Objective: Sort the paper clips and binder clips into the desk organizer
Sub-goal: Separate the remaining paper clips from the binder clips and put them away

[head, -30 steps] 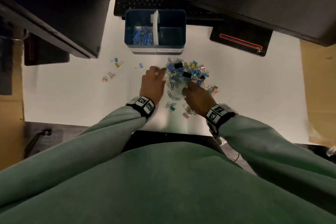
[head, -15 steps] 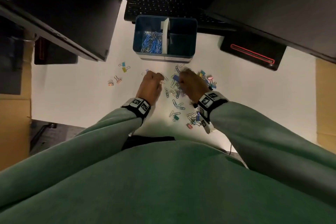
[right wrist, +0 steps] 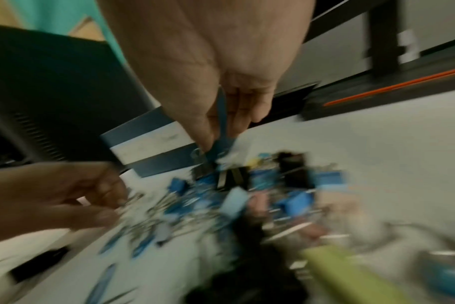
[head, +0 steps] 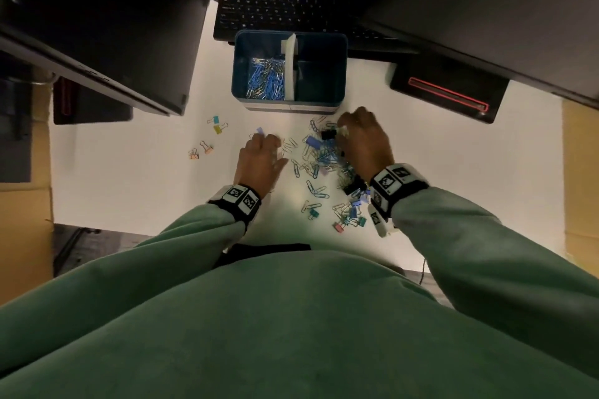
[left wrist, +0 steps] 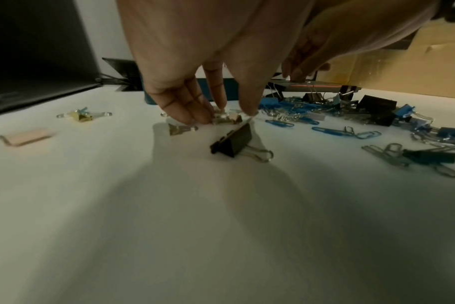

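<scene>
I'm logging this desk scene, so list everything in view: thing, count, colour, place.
desk organizer: one, blue, two compartments, in front of the keyboard
sorted paper clips: many, blue and silver, left compartment
mixed clip pile: many paper and binder clips, blue, silver, black, between the hands
stray binder clips: four, pastel, left of the pile
black binder clip: one, below the left fingertips
keyboard: one, black, far edge
desk: one, white
left hand: fingertips pinching small clips
right hand: gripping clips from the pile; blurred
</scene>
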`<state>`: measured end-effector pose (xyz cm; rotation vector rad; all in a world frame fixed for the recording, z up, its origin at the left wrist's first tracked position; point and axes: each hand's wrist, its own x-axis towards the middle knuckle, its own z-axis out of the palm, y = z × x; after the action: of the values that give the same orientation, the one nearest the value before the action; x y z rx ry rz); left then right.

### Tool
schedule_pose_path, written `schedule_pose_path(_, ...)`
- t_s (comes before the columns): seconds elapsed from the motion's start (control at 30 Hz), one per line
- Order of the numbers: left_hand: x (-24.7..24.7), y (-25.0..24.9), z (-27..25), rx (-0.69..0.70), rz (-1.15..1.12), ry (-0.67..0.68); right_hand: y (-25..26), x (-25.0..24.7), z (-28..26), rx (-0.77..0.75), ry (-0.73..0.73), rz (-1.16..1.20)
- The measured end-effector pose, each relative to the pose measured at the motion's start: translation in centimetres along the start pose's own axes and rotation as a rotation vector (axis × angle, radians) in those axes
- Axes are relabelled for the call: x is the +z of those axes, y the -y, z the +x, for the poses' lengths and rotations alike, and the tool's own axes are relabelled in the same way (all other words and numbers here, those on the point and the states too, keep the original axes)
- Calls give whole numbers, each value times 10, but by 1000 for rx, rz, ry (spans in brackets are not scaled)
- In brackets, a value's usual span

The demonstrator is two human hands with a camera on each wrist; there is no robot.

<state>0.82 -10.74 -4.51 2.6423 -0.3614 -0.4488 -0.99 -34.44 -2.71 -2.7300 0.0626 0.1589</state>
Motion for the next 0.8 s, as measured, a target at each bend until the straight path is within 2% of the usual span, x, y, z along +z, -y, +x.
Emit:
schedule_pose_path(0.07,0,0,-1,-36,2,-7,17,15,6,-87,90,-42)
schedule_pose_path(0.17,-4,8,-5,-34,-9,6,24,26,10,-131,186,-107)
schedule_pose_path(0.33,-13,24,-10,-7,26,-98,6,13,5,-54,107,11)
schedule_pose_path(0.43,-12,14,-7,113,165,-121,-20,3,-5,40,76,7)
schedule_pose_path(0.57,1,-7,-8,227,288,-51,-35,-10,-12,109,20,-91)
schedule_pose_path(0.67,11,-18,-16,272,307,30,-13,-10,-8,1,-8,-101)
schedule_pose_path(0.73,14,-25,-18,264,281,79,10,0,1,-79,57,-43)
schedule_pose_path(0.8,15,-32,-17,207,229,117,26,10,11,-82,183,0)
